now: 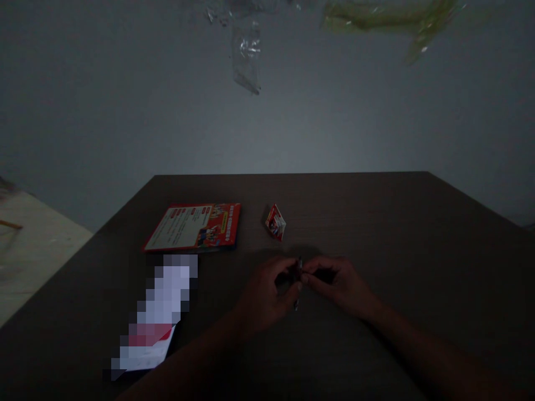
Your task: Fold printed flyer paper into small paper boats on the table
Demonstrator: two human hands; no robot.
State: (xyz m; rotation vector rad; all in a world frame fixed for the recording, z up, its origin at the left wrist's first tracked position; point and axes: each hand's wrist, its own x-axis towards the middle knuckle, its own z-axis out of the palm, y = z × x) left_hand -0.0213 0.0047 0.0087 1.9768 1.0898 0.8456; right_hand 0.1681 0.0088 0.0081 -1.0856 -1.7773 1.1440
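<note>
My left hand (265, 298) and my right hand (338, 284) meet over the middle of a dark table (418, 250). Both pinch a small dark object (298, 273) between their fingertips; the scene is too dim to name it. A small red and white packet (275, 222) lies just beyond the hands. A red printed booklet (196, 226) lies flat to the left of the packet.
A white and red paper (156, 312), partly blurred out, lies at the near left of the table. Clear plastic wrap (247, 55) hangs against the grey wall behind. A lighter surface (33, 250) sits off the table's left side.
</note>
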